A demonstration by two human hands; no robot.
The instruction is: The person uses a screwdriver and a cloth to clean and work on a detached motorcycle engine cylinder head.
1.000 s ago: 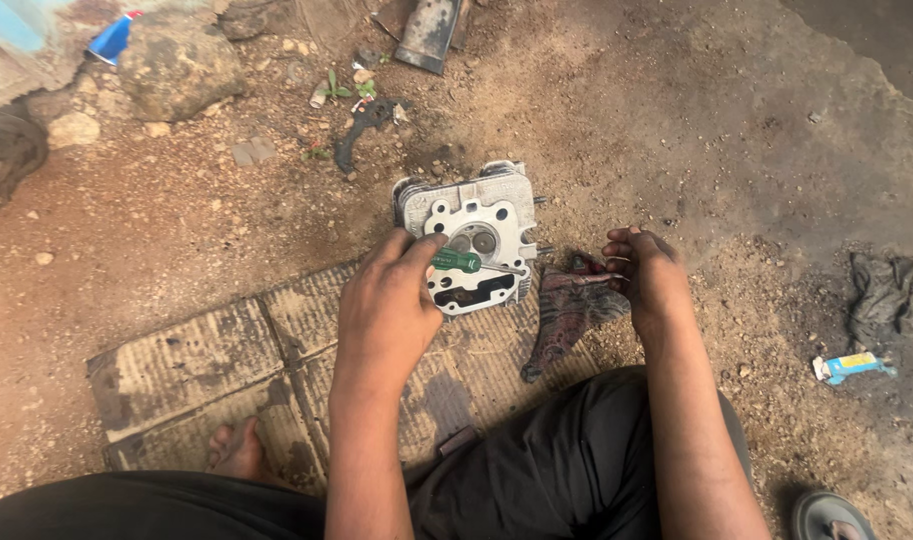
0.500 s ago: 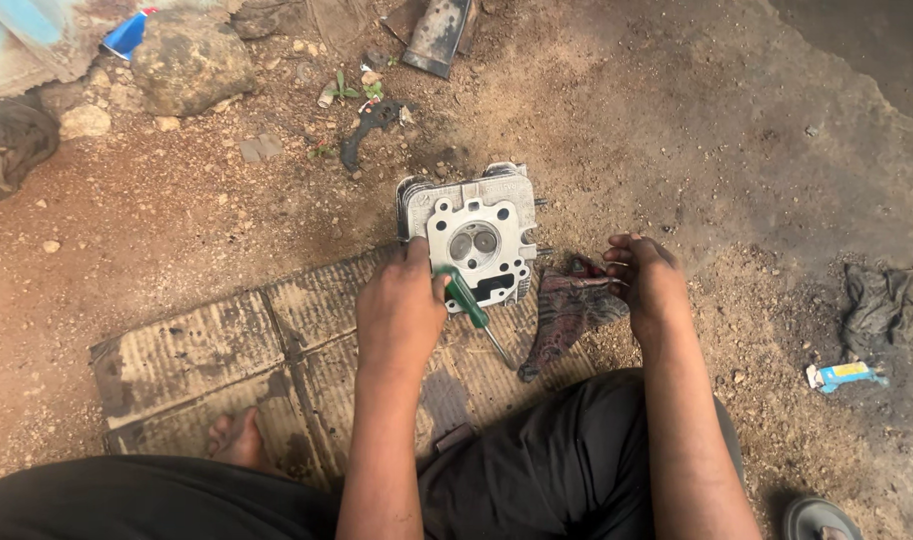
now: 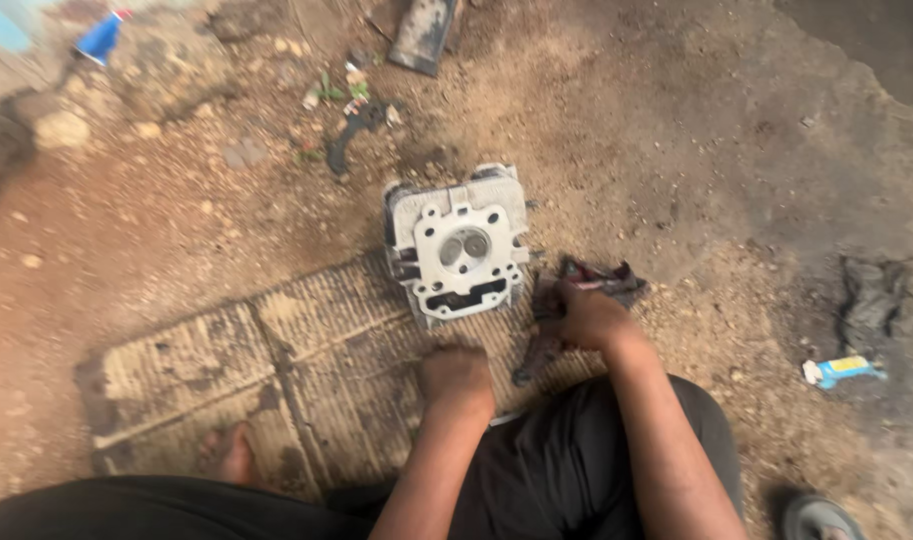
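The cylinder head [image 3: 460, 245] lies face-up on the ribbed mat [image 3: 277, 370], untouched, its ports bare. The left hand [image 3: 455, 378] is fisted just below it, contents hidden; the right hand [image 3: 587, 318] grips a dirty rag [image 3: 602, 277] beside it.

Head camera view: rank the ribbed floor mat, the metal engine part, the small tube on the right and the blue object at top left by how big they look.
1. Ribbed floor mat, clearly largest.
2. Metal engine part.
3. Small tube and blue object: they look about alike, and the blue one lies farther from the camera, so I won't rank them.
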